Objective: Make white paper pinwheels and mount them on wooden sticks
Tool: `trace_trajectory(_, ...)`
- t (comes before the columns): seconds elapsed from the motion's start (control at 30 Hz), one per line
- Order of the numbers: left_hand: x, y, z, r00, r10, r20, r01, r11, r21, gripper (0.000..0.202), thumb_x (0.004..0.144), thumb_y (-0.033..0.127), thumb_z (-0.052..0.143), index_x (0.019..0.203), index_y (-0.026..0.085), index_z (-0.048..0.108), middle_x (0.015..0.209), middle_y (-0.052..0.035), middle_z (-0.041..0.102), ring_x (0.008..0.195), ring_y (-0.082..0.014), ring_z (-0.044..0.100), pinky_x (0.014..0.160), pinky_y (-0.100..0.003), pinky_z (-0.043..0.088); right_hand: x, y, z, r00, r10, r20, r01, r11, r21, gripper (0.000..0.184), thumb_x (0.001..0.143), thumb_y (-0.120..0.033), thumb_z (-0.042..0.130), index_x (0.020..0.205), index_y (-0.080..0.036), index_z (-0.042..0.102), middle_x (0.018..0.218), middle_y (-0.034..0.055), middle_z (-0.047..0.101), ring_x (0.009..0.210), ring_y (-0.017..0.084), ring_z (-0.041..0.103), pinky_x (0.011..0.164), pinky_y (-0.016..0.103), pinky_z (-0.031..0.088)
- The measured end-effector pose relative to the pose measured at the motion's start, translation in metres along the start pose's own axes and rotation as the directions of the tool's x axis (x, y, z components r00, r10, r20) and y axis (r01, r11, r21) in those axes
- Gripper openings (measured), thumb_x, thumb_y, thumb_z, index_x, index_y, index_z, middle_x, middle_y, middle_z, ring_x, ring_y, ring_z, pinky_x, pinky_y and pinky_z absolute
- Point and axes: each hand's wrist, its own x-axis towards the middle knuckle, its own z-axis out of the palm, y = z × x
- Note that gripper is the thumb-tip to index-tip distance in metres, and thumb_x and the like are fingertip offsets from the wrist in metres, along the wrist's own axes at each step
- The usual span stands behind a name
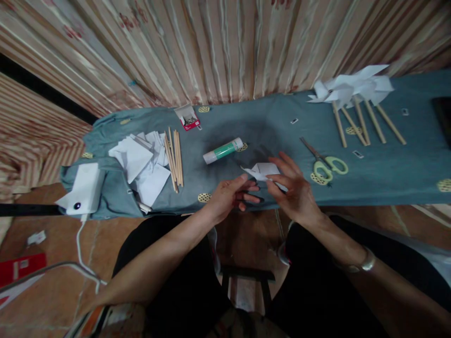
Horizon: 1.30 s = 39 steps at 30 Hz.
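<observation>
A piece of white folded paper (262, 171) is held just above the cloth-covered table, near its front edge. My right hand (294, 190) grips the paper's right side between thumb and fingers. On the paper's left, my left hand (229, 197) has its fingers stretched out and apart. Its thumb tip lies close under the paper's left end; whether it touches cannot be made out. Beyond my hands lies a glue stick (223, 150) with a green label. Green-handled scissors (326, 165) rest to the right of my right hand.
White paper sheets (136, 159) and wooden sticks (174, 157) lie on the left. Behind them stands an opened red box (188, 119) of small metal pieces. Several paper pinwheels on sticks (359, 94) lie back right. A white device (84, 188) with a cable sits at the left end.
</observation>
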Motion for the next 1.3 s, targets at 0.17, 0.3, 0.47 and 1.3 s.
trace_trajectory(0.17, 0.0, 0.004, 0.011, 0.998, -0.007, 0.063, 0.016, 0.989, -0.145, 0.04, 0.079, 0.053, 0.066, 0.09, 0.015, 0.068, 0.097, -0.0113, 0.071, 0.066, -0.0103, 0.062, 0.046, -0.017, 0.035, 0.0, -0.006, -0.001, 0.997, -0.078, -0.012, 0.077, 0.995, -0.062, 0.02, 0.09, -0.019, 0.051, 0.093, -0.025, 0.07, 0.138, 0.0047, 0.057, 0.141, 0.031, 0.037, 0.106, 0.056, 0.042)
trace_trajectory(0.3, 0.002, 0.008, 0.015, 0.999, 0.021, 0.039, -0.013, 0.981, -0.193, 0.04, 0.075, 0.055, 0.069, 0.088, 0.017, 0.067, 0.083, -0.0039, 0.067, 0.063, -0.0091, 0.058, 0.047, -0.017, 0.035, -0.003, -0.006, -0.001, 0.985, -0.174, -0.011, 0.17, 0.973, -0.156, 0.022, 0.091, -0.02, 0.05, 0.105, -0.024, 0.066, 0.146, 0.0064, 0.049, 0.144, 0.03, 0.033, 0.106, 0.054, 0.039)
trace_trajectory(0.47, 0.005, 0.005, 0.021, 0.991, 0.131, 0.018, -0.127, 0.979, -0.161, 0.028, 0.069, 0.04, 0.078, 0.08, 0.015, 0.069, 0.07, 0.0012, 0.061, 0.059, -0.0064, 0.051, 0.052, -0.018, 0.036, -0.005, -0.013, -0.007, 0.981, -0.193, 0.007, 0.191, 0.963, -0.19, 0.041, 0.09, -0.026, 0.056, 0.128, -0.04, 0.051, 0.155, -0.0014, 0.037, 0.145, 0.028, 0.031, 0.11, 0.052, 0.037)
trace_trajectory(1.3, 0.017, 0.003, 0.032, 0.971, 0.236, -0.041, -0.239, 0.963, -0.125, 0.019, 0.064, 0.026, 0.081, 0.08, 0.016, 0.077, 0.078, -0.003, 0.075, 0.072, -0.0136, 0.064, 0.083, -0.031, 0.047, -0.001, -0.023, -0.039, 0.993, -0.066, -0.096, 0.068, 0.997, 0.02, 0.045, 0.092, -0.029, 0.056, 0.135, -0.038, 0.051, 0.155, 0.0008, 0.037, 0.145, 0.033, 0.03, 0.116, 0.059, 0.031)
